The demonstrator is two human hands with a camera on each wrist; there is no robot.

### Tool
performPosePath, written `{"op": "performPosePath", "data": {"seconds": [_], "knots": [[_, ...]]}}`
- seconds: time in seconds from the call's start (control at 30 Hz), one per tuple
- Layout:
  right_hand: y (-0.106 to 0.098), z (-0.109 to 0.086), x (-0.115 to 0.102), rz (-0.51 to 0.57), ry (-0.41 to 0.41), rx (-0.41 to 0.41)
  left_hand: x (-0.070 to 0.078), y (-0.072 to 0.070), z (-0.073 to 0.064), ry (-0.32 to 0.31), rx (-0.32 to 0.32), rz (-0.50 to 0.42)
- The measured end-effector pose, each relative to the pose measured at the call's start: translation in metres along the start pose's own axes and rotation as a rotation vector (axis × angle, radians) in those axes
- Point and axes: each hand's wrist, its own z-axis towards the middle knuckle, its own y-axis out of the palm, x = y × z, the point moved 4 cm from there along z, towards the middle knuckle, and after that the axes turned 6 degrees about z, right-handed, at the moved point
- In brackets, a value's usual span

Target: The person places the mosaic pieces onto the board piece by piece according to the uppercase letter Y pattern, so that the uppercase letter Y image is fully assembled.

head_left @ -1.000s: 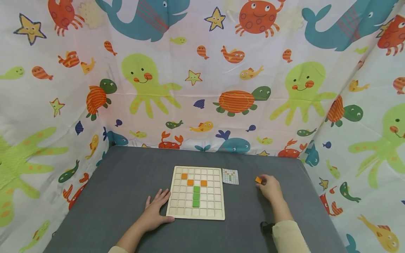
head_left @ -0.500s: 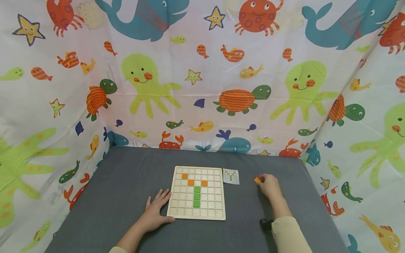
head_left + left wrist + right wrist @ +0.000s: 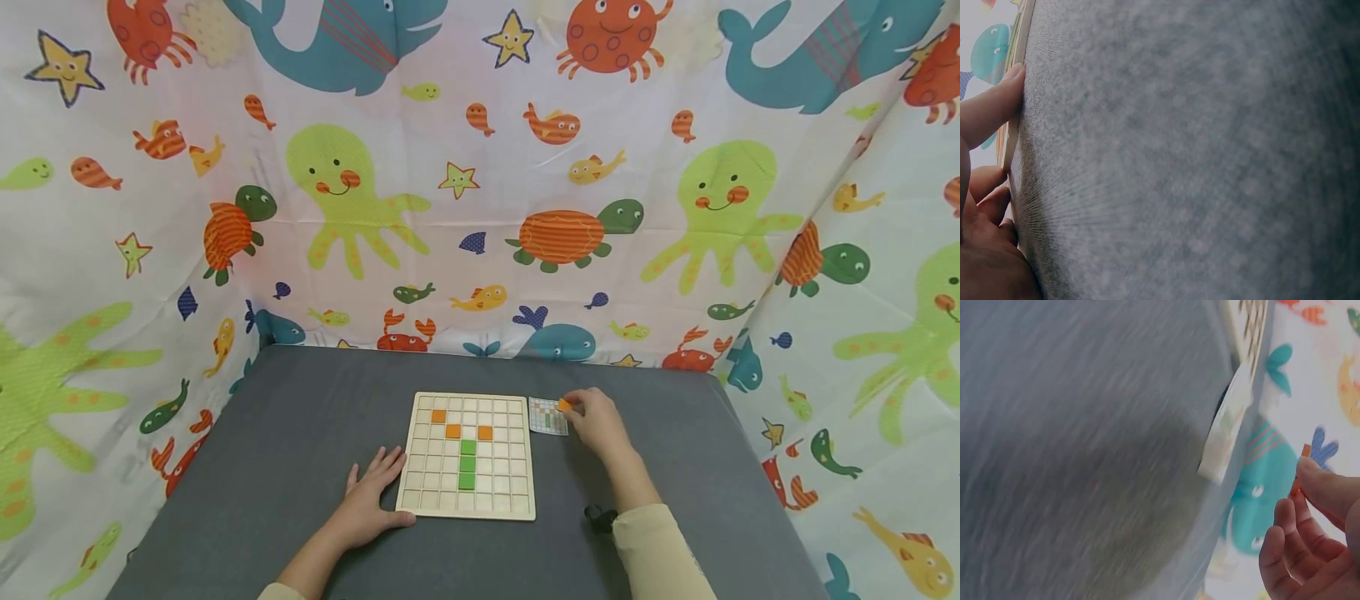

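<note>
A square wooden grid board lies on the table with three orange tiles in a V-like arrangement and three green tiles stacked in a column below. My left hand rests at the board's left side, fingers spread, with thumb and fingertips against its edge, as the left wrist view shows too. Between thumb and fingertips, my right hand pinches an orange tile. In the head view that tile overlaps the right side of a small printed pattern card beside the board. The right wrist view shows the tile edge-on.
Dark grey cloth covers the table. A white curtain printed with sea animals rises behind the table and along both sides. Something small and black sits at the right wrist, by the sleeve.
My right hand has moved left with the orange tile, from the table right of the card to over the card's right side. The left hand and the tiles on the board stay put.
</note>
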Motion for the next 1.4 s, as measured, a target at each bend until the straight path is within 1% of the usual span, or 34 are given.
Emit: {"op": "performPosePath", "data": {"seconds": [0.13, 0.3, 0.57, 0.8, 1.0, 1.13, 1.4], "knots": [[0.014, 0.004, -0.02, -0.002, -0.04, -0.038, 0.0, 0.0, 0.0, -0.002, -0.001, -0.006], [0.029, 0.006, -0.036, 0.005, -0.035, -0.079, -0.001, 0.0, 0.001, 0.0, -0.005, 0.001], [0.045, 0.008, -0.048, -0.012, -0.044, -0.102, -0.002, 0.0, 0.002, 0.002, -0.003, 0.0], [0.06, 0.011, -0.061, -0.004, -0.082, -0.129, -0.001, -0.003, 0.001, 0.002, 0.004, -0.007], [0.072, 0.016, -0.066, -0.004, -0.09, -0.161, -0.003, -0.002, 0.002, 0.002, 0.003, -0.001], [0.08, 0.02, -0.066, -0.028, -0.093, -0.175, -0.004, -0.001, 0.002, 0.001, -0.001, 0.004], [0.087, 0.022, -0.063, -0.062, -0.063, -0.206, -0.004, 0.002, 0.002, 0.003, -0.002, 0.0]]}}
